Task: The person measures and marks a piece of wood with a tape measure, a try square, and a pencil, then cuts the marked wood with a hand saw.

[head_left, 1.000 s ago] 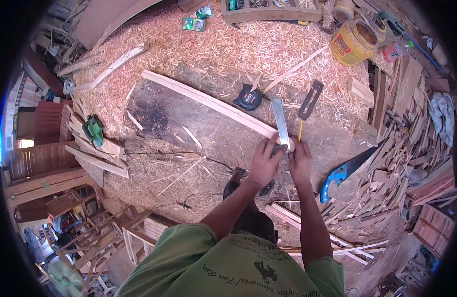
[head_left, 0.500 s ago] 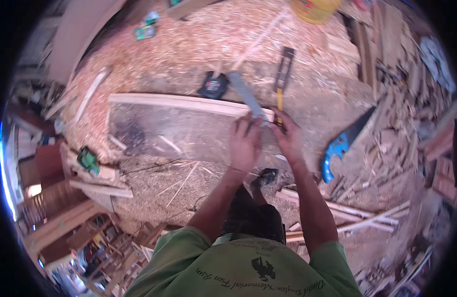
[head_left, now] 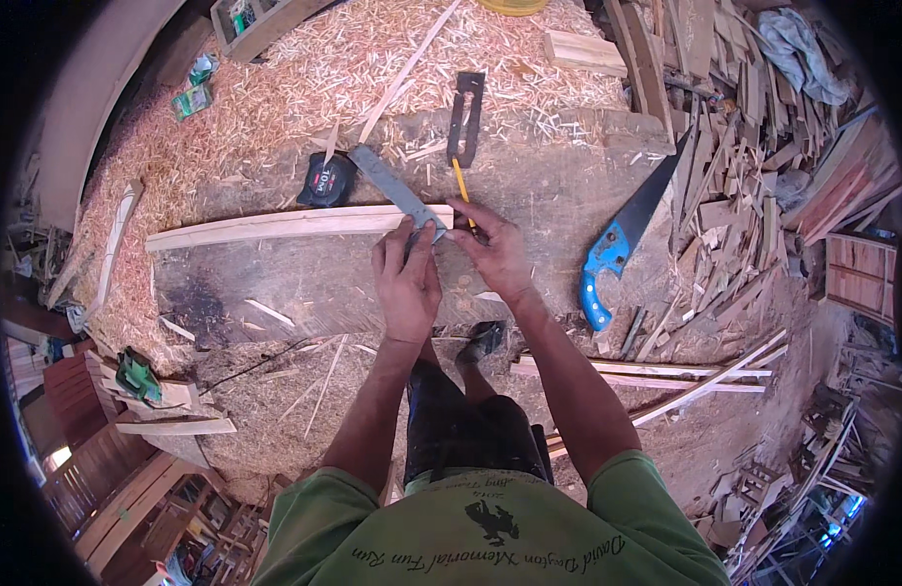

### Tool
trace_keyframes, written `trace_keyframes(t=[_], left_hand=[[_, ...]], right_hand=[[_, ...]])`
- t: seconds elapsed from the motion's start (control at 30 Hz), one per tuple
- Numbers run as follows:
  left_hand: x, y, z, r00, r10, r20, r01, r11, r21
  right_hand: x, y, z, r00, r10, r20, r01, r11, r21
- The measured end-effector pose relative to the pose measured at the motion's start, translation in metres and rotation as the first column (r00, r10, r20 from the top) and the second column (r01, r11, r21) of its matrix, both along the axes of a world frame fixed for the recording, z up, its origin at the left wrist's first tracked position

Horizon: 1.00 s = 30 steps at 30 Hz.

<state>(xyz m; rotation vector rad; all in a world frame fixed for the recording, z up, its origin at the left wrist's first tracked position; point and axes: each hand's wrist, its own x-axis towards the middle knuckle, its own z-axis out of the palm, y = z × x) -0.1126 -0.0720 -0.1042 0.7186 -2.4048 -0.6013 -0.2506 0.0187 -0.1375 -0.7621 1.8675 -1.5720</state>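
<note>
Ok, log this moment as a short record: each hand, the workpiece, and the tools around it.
Left hand: fingers on the metal blade
Right hand: at right end of the wooden strip
Metal blade: slanting across the strip
Pencil: yellow, running to right hand; grip unclear
Tape measure: black, beyond the strip
Handsaw: blue-handled, right of both hands

Near end of the metal square [head_left: 384, 179] was covered by the fingers of the left hand [head_left: 407, 293]; couldn't make out its shape there. Pale wood strip [head_left: 285, 225] was partly hidden under both. Lower end of the yellow pencil [head_left: 460, 180] got lost among the right hand [head_left: 500, 262] fingers. Top edge cut off the yellow container [head_left: 514, 6] and wooden tray [head_left: 275, 35]. Lower-left clutter [head_left: 192, 559] was too small to identify.
</note>
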Motion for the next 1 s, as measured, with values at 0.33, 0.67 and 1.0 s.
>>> trace_keyframes(t=[0.33,0.67,1.0], left_hand=[[0.002,-0.005,0.001,1.0,-0.022,0.019,0.022,1.0,0.009],[0.001,-0.002,-0.001,1.0,-0.021,0.019,0.021,0.999,0.034],[-0.002,-0.002,0.004,1.0,-0.011,0.022,0.011,1.0,0.011]], right_hand=[[-0.002,-0.002,0.006,0.999,0.034,0.004,-0.034,0.999,-0.001],[-0.004,0.0,0.009,0.999,0.045,-0.008,-0.045,0.998,0.036],[-0.003,-0.002,0.01,1.0,0.029,-0.006,-0.029,1.0,0.013]])
